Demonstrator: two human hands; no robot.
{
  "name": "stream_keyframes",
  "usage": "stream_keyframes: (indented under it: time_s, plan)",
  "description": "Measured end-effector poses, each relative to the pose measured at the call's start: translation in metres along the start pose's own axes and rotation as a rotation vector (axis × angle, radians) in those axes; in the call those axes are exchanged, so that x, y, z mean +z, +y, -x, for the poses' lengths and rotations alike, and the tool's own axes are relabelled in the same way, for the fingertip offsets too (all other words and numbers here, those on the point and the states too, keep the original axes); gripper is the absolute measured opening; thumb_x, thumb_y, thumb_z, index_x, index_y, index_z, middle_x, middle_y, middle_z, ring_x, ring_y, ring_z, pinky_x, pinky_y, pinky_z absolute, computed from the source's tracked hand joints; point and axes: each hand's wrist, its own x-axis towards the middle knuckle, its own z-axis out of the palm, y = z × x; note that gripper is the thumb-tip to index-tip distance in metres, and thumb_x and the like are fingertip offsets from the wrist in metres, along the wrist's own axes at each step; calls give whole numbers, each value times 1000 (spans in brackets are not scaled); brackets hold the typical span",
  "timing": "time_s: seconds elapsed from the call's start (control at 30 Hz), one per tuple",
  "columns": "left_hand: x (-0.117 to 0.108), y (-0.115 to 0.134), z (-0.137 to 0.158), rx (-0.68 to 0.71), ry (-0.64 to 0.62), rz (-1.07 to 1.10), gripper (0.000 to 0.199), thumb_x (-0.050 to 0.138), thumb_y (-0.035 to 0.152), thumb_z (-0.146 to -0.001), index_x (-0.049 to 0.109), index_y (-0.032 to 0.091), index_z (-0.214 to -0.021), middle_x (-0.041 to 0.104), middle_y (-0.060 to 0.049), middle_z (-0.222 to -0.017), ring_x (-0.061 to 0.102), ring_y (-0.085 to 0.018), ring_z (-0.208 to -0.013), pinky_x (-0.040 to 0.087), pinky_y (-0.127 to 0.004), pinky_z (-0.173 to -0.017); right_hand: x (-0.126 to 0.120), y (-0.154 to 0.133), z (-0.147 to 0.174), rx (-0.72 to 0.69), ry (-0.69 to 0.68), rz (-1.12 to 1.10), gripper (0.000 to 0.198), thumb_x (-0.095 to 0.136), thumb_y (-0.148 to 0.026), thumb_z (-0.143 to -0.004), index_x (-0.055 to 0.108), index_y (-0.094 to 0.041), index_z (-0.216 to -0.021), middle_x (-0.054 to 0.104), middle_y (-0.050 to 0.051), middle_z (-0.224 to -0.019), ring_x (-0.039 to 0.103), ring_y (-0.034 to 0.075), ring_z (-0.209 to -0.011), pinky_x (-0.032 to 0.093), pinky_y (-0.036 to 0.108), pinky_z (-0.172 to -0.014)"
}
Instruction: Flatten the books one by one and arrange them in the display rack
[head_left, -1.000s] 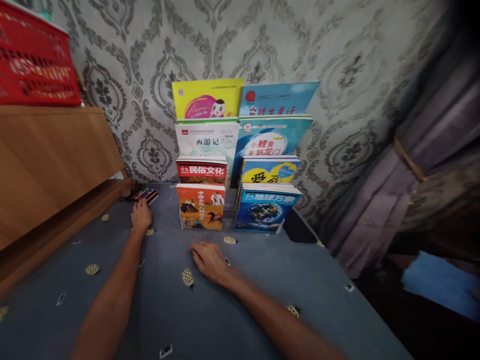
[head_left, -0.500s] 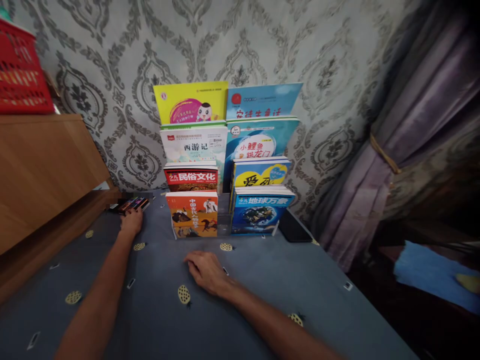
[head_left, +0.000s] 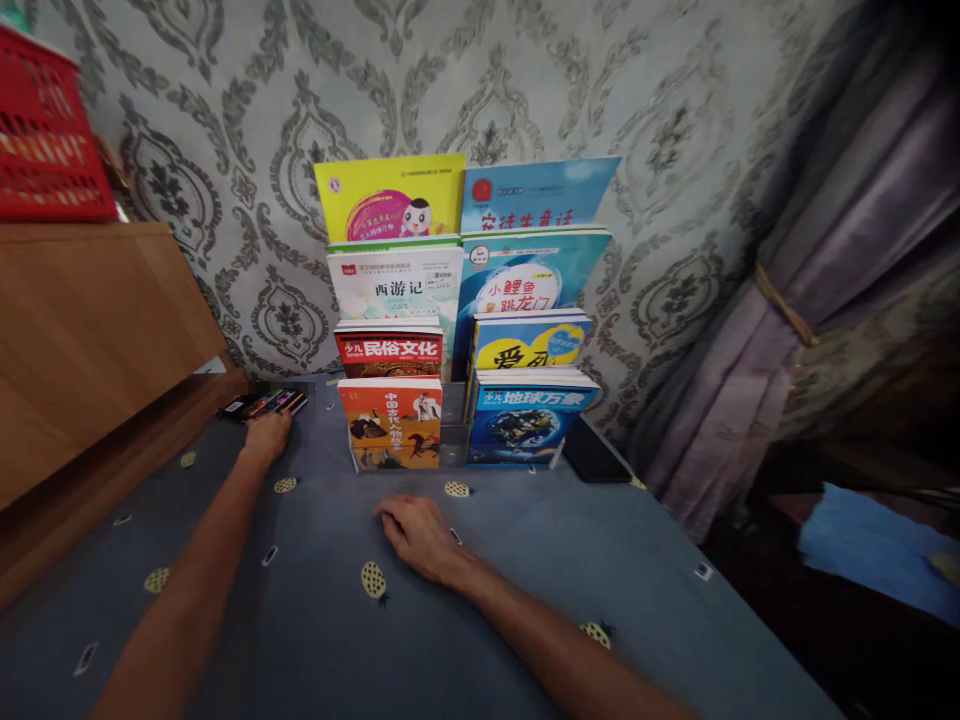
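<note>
My left hand [head_left: 268, 436] reaches to the back left of the table, its curled fingers on the near edge of a dark book [head_left: 259, 402] with a colourful cover. The book lies flat, and the thumb's grip is hard to make out. My right hand [head_left: 416, 535] rests on the cloth with fingers loosely bent and nothing in it. In front of it stands a clear tiered book stand [head_left: 454, 455] with two columns of children's books. An orange book [head_left: 394, 425] is at the lower left and a blue earth book [head_left: 525, 425] at the lower right.
A black flat device [head_left: 596, 455] lies beside the stand. At left are a wooden cabinet [head_left: 97, 330] and a red basket [head_left: 56, 140] on top. Patterned wallpaper rises behind the table. A purple curtain [head_left: 757, 400] and a blue cloth [head_left: 877, 550] are at right.
The view has shifted slightly, so everything sits a little further right in the picture. Both hands and the books stay in nearly the same places.
</note>
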Motion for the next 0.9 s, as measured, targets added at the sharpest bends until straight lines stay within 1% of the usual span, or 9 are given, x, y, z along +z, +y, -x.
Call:
stream_keyframes:
  time_s: [0.17,0.23,0.33,0.43,0.53,0.63,0.73,0.83,0.9]
  plan:
    - [-3,-8,22,28,14,-14,57,50,19,-85,47,9,-141,58,-29,-133,59,-40,-122,42,-57,-100,1,1,0,-6,8,-9,28,49,-9,-91,72,-19,-105,77,7,-103,71,19,-94,47,27,-83]
    - [-4,-12,28,7,-18,-6,59,52,22,-83,48,13,-141,55,-27,-139,57,-41,-124,43,-57,-98,1,0,-1,-3,7,-13,28,49,-10,-91,72,-19,-104,77,7,-102,71,19,-94,47,27,-83]
    - [-6,-16,29,-37,-80,17,55,55,33,-84,55,15,-136,56,-25,-139,58,-42,-122,46,-58,-94,0,-1,-1,0,5,-21,28,49,-10,-91,72,-20,-104,77,7,-101,70,19,-93,47,27,-84]
    - [-6,-14,27,-64,-39,40,62,50,50,-89,51,13,-139,53,-27,-141,54,-43,-127,45,-59,-97,-1,-2,-1,7,4,-18,28,49,-10,-90,72,-20,-103,77,7,-102,70,20,-94,47,28,-85]
    - [-1,-8,24,-127,-16,60,66,38,56,-96,44,11,-145,49,-30,-144,52,-44,-129,46,-56,-97,-2,-4,-1,21,-3,-9,28,50,-10,-90,73,-19,-104,78,8,-102,71,21,-96,47,28,-85]
    - [4,-3,22,-146,-41,61,62,28,51,-100,44,11,-145,50,-33,-142,56,-44,-126,50,-53,-92,-3,-5,0,21,-8,-18,29,50,-10,-91,73,-18,-105,78,8,-103,71,20,-96,48,27,-85]
    - [4,-2,21,-82,-49,43,55,30,42,-101,46,8,-141,60,-32,-128,64,-41,-117,51,-50,-90,-4,-5,0,18,3,-19,29,50,-10,-90,73,-18,-105,78,7,-103,71,20,-95,48,27,-84]
    - [0,0,22,-1,-59,8,48,31,24,-98,46,7,-141,69,-28,-116,68,-36,-111,52,-47,-92,-5,-6,0,29,9,-10,28,51,-11,-90,74,-20,-104,78,7,-104,71,20,-94,48,27,-84]
    - [-4,4,26,38,-58,-25,51,32,12,-93,45,4,-141,70,-28,-114,69,-36,-110,52,-49,-93,-6,-6,0,30,11,-13,29,52,-11,-89,74,-21,-105,78,6,-104,71,20,-95,48,27,-84]
